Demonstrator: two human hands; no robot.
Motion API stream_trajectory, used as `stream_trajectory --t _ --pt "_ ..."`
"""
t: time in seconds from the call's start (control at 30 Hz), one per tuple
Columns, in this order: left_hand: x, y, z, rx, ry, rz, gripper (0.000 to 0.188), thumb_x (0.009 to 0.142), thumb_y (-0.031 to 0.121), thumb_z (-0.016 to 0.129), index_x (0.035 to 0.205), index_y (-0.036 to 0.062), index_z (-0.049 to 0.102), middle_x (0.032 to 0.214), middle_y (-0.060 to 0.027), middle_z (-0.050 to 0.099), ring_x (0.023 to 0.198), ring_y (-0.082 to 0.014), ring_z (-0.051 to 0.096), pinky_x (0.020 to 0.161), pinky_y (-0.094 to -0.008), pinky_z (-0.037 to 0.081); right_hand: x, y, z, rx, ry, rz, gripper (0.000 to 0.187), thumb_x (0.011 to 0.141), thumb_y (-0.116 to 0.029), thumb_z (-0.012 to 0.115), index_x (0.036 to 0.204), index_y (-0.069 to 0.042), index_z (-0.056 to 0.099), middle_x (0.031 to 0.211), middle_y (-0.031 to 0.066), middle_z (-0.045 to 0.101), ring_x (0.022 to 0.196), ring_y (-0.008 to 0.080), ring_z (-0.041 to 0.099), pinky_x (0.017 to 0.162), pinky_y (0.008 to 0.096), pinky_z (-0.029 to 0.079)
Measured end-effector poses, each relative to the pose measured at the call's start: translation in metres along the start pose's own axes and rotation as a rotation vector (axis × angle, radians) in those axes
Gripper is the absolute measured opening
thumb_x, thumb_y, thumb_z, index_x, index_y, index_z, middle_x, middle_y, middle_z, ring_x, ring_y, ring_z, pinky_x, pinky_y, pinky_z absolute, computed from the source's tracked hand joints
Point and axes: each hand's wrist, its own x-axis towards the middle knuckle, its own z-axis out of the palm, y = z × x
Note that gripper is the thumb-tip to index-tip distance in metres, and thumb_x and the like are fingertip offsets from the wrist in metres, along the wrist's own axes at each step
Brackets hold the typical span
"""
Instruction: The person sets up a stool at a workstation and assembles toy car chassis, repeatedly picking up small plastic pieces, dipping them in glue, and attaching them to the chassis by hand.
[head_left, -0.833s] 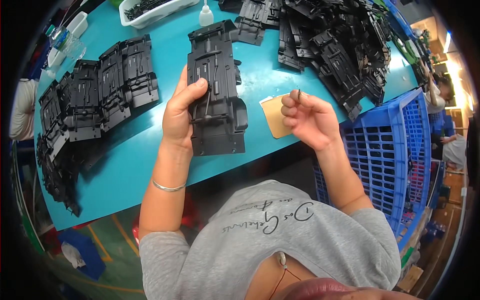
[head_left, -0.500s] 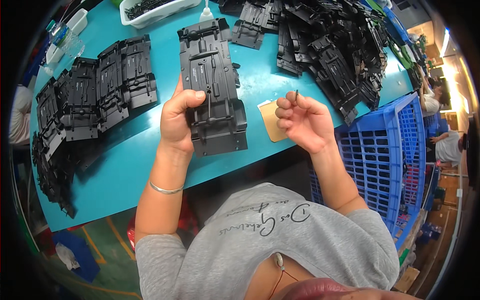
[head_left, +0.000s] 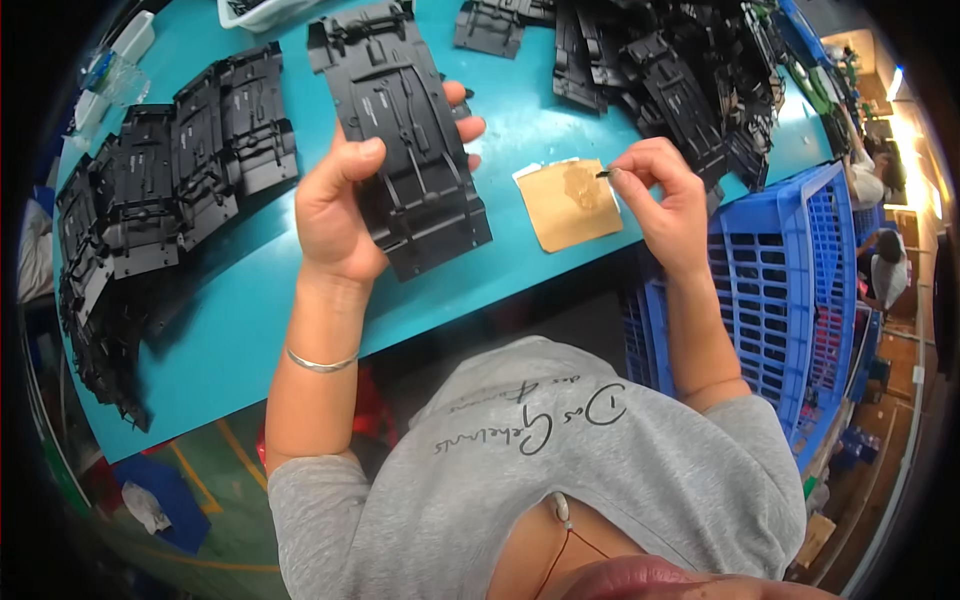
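Observation:
My left hand (head_left: 338,205) is wrapped round a long black moulded plastic plate (head_left: 405,135), shaped like a toy vehicle chassis. The thumb presses on its face and the fingertips show past its right edge. Between the thumb and fingertips of my right hand (head_left: 665,195) is a small dark part (head_left: 603,174), too small to name. That hand hovers at the right edge of a tan square pad (head_left: 565,220) on the table, which has a wet-looking darker patch near its top.
More black plates stand in a leaning row (head_left: 150,190) on the table's left. A large heap of them (head_left: 670,90) covers the far right. A white tray (head_left: 262,14) sits at the back, a clear bottle (head_left: 115,78) at far left. Blue crates (head_left: 765,290) stand right of the table (head_left: 250,330).
My right hand has turned over and moved right, bringing the small dark part beside the pad, now uncovered. The held plate has tilted, and the whole view has shifted slightly.

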Motion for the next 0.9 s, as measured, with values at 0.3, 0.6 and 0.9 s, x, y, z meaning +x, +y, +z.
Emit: stream_trajectory --t 0.3,0.6,0.9 --pt "0.002 -0.004 0.003 0.083 0.01 0.011 0.065 0.08 0.014 0.053 0.138 -0.0021 0.03 0.133 -0.0285 0.046 0.115 -0.0417 0.055 0.095 -0.0511 0.049 -0.02 0.021 -0.002 -0.85 -0.102 -0.502 0.016 0.068 0.0 0.064 0.08 -0.011 0.064 0.081 0.0011 0.057 0.072 0.0204 0.055 0.065 0.0338 0.039" --pt "0.001 -0.003 0.0 0.085 0.02 0.016 0.065 0.08 0.014 0.054 0.139 -0.003 0.03 0.133 -0.0286 0.045 0.115 -0.0425 0.055 0.095 -0.0502 0.049 -0.014 0.013 -0.002 -0.901 -0.163 -0.476 0.018 0.066 0.0 0.062 0.079 -0.011 0.064 0.082 0.0018 0.058 0.075 0.0217 0.056 0.067 0.0348 0.039" --pt "0.003 -0.011 0.0 0.208 0.084 0.045 0.069 0.096 0.047 0.043 0.141 -0.0043 0.029 0.138 -0.0248 0.042 0.12 -0.0371 0.052 0.098 -0.0485 0.048 -0.012 -0.03 0.04 -0.342 0.093 -0.459 0.016 0.067 0.004 0.071 0.08 -0.004 0.066 0.082 0.0061 0.059 0.072 0.0232 0.056 0.065 0.032 0.044"
